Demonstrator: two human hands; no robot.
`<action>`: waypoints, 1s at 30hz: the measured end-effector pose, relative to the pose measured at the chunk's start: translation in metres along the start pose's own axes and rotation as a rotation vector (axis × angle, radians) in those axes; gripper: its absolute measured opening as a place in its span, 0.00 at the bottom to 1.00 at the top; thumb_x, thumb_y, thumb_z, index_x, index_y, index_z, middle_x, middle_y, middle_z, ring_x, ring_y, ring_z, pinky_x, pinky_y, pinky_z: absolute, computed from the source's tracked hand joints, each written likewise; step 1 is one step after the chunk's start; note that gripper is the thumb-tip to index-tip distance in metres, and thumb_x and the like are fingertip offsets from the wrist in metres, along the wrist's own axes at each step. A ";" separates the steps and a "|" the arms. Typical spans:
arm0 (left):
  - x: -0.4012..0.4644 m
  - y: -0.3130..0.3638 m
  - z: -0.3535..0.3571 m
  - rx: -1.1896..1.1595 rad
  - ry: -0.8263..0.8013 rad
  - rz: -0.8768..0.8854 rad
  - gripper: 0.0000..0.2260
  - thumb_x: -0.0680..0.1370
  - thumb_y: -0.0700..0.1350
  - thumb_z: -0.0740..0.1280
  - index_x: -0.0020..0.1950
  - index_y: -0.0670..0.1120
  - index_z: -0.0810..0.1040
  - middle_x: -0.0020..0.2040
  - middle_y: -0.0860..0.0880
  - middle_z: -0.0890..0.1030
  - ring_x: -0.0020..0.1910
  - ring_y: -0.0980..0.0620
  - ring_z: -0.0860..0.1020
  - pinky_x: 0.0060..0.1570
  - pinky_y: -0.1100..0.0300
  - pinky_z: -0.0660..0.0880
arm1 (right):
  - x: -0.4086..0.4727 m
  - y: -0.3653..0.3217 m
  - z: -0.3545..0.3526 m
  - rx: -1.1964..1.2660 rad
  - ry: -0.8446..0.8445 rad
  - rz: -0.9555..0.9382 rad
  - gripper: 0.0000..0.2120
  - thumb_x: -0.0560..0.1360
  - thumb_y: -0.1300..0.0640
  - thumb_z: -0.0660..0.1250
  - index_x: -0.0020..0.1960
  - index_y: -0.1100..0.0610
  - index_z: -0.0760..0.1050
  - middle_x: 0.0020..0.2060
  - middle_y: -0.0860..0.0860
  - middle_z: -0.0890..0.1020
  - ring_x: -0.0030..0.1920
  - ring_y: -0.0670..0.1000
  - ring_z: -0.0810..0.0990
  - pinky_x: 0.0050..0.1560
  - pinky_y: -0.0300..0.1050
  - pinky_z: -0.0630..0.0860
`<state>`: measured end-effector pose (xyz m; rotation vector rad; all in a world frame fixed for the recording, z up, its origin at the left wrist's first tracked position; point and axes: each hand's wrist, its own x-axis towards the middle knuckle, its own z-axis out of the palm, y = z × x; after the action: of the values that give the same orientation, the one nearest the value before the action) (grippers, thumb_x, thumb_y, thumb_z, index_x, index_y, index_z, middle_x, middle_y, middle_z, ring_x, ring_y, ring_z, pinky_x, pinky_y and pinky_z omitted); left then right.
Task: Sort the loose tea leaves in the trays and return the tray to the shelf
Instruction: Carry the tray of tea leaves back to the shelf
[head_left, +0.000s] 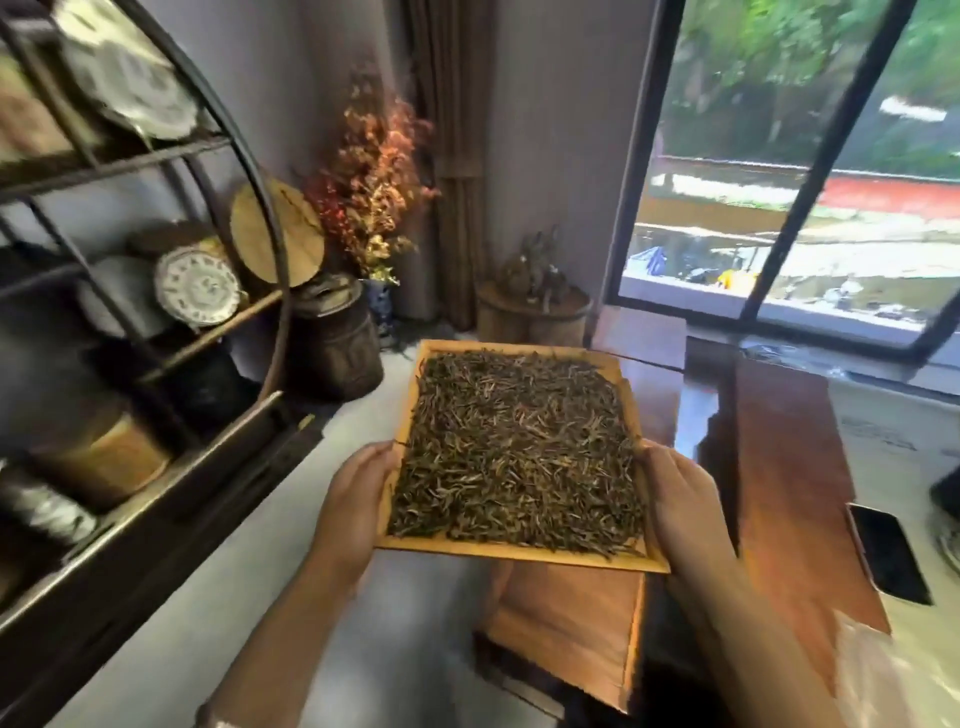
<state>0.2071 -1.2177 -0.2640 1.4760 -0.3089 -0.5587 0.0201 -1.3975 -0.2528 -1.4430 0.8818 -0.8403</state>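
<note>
A flat square wooden tray is held up in the air in the middle of the head view, above the floor. Dark loose tea leaves cover its whole inside in an even layer. My left hand grips the tray's left edge near the front corner. On the opposite side my right hand grips the right edge. The dark round-framed shelf stands to the left, its boards holding tea cakes and tins.
A reddish wooden table runs along the right, with a black phone lying on it. A wooden stool stands below the tray. A dark jar, dried flowers and a small stump fill the far corner. A large window is at the right.
</note>
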 end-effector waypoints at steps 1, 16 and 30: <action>-0.003 0.004 -0.022 -0.005 0.052 0.010 0.13 0.80 0.42 0.61 0.45 0.51 0.85 0.46 0.48 0.85 0.48 0.52 0.83 0.45 0.58 0.77 | -0.002 -0.005 0.022 0.008 -0.060 -0.007 0.15 0.79 0.62 0.58 0.39 0.66 0.79 0.28 0.48 0.81 0.27 0.38 0.75 0.27 0.29 0.70; -0.097 0.024 -0.355 -0.110 0.612 0.094 0.13 0.81 0.43 0.59 0.52 0.43 0.83 0.52 0.36 0.83 0.54 0.37 0.81 0.60 0.39 0.74 | -0.128 -0.036 0.350 0.085 -0.641 0.061 0.18 0.78 0.61 0.59 0.29 0.58 0.71 0.19 0.46 0.74 0.20 0.40 0.72 0.21 0.30 0.66; -0.193 0.031 -0.587 -0.150 1.100 0.136 0.14 0.82 0.44 0.57 0.51 0.40 0.82 0.48 0.40 0.84 0.50 0.41 0.82 0.51 0.48 0.78 | -0.284 -0.038 0.633 -0.022 -1.147 0.168 0.16 0.77 0.55 0.61 0.43 0.69 0.76 0.37 0.61 0.81 0.40 0.57 0.80 0.40 0.50 0.78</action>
<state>0.3578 -0.6173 -0.2580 1.3969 0.4856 0.3703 0.4562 -0.8566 -0.2489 -1.5250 0.1147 0.1868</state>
